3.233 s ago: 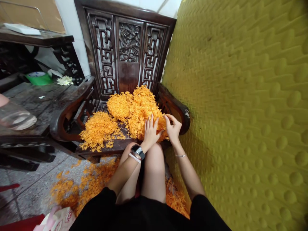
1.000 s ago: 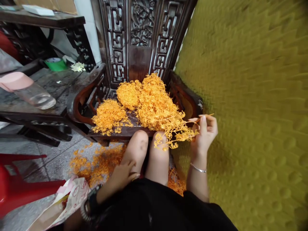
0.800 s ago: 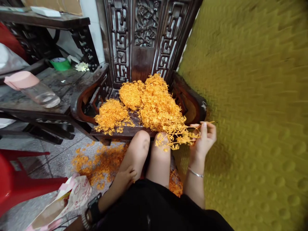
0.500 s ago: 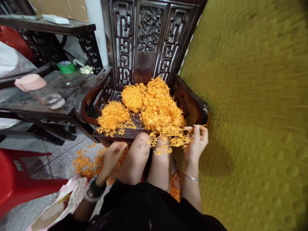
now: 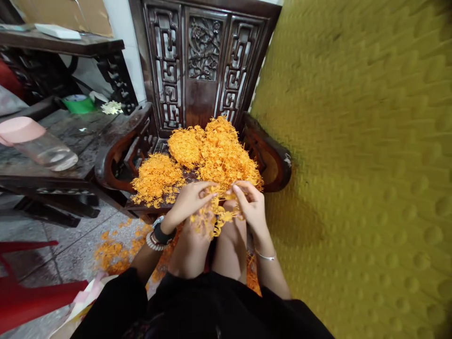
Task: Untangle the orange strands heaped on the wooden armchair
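Note:
Above my knees, an orange plastic-looking sprig (image 5: pixel 221 217) with small curled pieces hangs between my two hands. My right hand (image 5: pixel 250 200) pinches its stem at the right end. My left hand (image 5: pixel 190 200) is closed on the sprig's left part, its fingertips partly hidden among the blurred pieces. Right behind the hands, a large heap of tangled orange sprigs (image 5: pixel 226 155) lies on the dark wooden chair (image 5: pixel 203 101). A rounded orange pile (image 5: pixel 186 146) and a looser pile of small orange pieces (image 5: pixel 157 178) sit to its left.
At left, a dark wooden table (image 5: pixel 90 129) holds a bottle with a pink lid (image 5: pixel 45 146) and a roll of green tape (image 5: pixel 78 103). Orange bits (image 5: pixel 113 252) litter the floor near a red stool (image 5: pixel 31 296). A yellow-green textured surface (image 5: pixel 353 141) rises close on the right.
My left hand has come up from beside my knee to the sprig. My right hand has moved left with the sprig, away from the heap. The view has shifted slightly right.

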Action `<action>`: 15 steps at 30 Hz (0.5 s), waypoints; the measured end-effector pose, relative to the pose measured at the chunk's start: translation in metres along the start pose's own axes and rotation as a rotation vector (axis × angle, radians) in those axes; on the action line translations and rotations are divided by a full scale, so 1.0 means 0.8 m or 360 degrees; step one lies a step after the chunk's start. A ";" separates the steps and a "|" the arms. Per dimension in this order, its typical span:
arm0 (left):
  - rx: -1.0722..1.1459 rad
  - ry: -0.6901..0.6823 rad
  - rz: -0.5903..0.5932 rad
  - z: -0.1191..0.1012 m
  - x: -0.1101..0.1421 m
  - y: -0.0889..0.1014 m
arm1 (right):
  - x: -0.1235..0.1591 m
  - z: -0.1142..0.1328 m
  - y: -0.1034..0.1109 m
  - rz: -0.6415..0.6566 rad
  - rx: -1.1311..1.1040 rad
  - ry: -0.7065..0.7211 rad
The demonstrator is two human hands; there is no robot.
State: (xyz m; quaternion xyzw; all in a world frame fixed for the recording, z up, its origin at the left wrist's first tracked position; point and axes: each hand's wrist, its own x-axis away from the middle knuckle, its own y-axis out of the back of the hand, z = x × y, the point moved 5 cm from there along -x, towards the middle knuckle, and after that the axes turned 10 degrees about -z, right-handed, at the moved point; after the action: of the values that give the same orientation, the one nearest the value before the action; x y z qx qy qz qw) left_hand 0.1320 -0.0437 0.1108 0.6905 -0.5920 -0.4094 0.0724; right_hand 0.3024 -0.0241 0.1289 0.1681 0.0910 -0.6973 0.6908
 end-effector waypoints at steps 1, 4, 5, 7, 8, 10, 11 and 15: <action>-0.0047 0.0041 -0.0079 0.007 -0.001 0.005 | -0.002 -0.002 0.005 0.0067 0.0120 0.0025; -0.0241 0.0025 -0.0320 0.021 0.000 0.022 | -0.004 -0.014 0.016 0.0300 0.0381 0.0015; -0.0309 -0.0004 -0.0397 0.022 0.001 0.026 | -0.001 -0.018 0.015 0.0428 0.0431 -0.0022; -0.0449 -0.0049 -0.0594 0.023 0.002 0.032 | 0.009 -0.025 0.006 0.0787 0.0463 -0.0116; -0.0506 -0.0061 -0.0703 0.023 0.002 0.033 | 0.015 -0.026 0.001 0.0961 0.0453 -0.0148; -0.0558 -0.0089 -0.0867 0.025 0.002 0.034 | 0.023 -0.023 -0.006 0.1152 0.0429 -0.0141; -0.0551 -0.0103 -0.0921 0.026 0.001 0.034 | 0.024 -0.020 -0.007 0.1153 0.0433 -0.0114; -0.0403 -0.0046 -0.1212 0.035 0.003 0.041 | 0.029 -0.014 -0.009 0.1091 0.0481 -0.0004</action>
State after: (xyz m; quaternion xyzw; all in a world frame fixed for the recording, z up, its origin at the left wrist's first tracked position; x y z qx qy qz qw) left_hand 0.0883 -0.0444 0.1105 0.8402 -0.2396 -0.4864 -0.0083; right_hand 0.2971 -0.0413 0.1092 0.2880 -0.0753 -0.4314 0.8516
